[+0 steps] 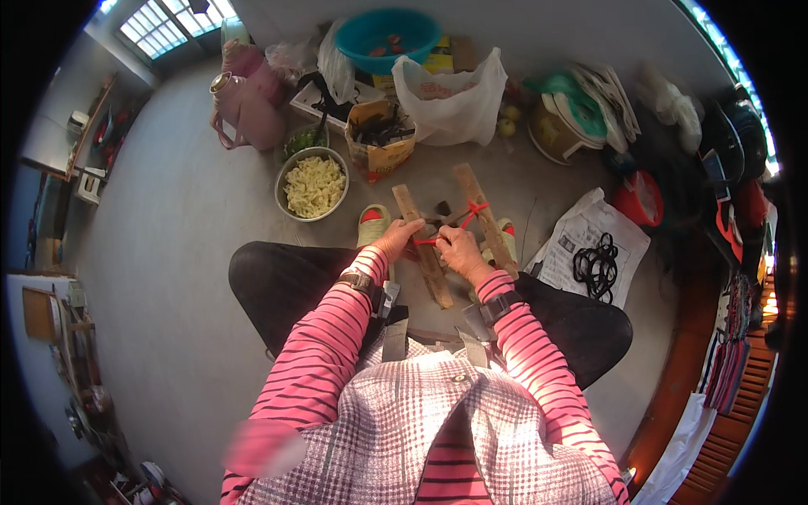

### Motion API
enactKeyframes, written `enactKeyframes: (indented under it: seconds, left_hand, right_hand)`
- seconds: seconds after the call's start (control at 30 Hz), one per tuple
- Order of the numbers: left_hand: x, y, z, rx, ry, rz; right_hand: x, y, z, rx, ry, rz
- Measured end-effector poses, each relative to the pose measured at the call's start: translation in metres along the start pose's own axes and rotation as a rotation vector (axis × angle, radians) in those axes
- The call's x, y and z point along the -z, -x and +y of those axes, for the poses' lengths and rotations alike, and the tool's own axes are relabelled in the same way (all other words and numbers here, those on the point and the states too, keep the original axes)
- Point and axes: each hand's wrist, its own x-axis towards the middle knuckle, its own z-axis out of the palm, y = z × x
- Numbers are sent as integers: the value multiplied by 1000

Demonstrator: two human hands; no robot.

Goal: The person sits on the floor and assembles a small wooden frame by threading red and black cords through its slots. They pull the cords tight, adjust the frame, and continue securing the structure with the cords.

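Two rough wooden slats, the left slat (407, 204) and the right slat (469, 183), lie slanted between my feet. A red cord (473, 211) runs round the right slat and across to the left one. My left hand (399, 239) is closed on the left slat, its thumb on the top face. My right hand (460, 250) is closed in a pinch on the red cord in the gap between the slats. Its fingertips are partly hidden. Small dark pieces (443, 210) show behind the hands; their kind I cannot make out.
A steel bowl of pale chopped food (315, 187) stands front left, beside a box of dark strips (380, 139). Behind are a white plastic bag (450, 101) and a teal basin (387, 38). Black cord (596, 268) lies on a printed sheet (627, 240) at right.
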Motion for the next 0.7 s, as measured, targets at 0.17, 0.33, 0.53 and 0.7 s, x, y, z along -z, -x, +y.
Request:
enactKeyframes:
  seconds: [0.17, 0.33, 0.53, 0.7]
  left_hand:
    - [3, -4, 3, -39, -47, 8]
    - [4, -1, 3, -37, -166, 123]
    - [-7, 7, 1, -113, -440, 385]
    - [-33, 33, 6, -688, -1030, 725]
  right_hand:
    - [4, -4, -9, 38, 72, 0]
    - [-1, -4, -14, 16, 37, -5]
    - [-5, -5, -7, 32, 49, -2]
    - [-6, -3, -6, 125, 57, 70]
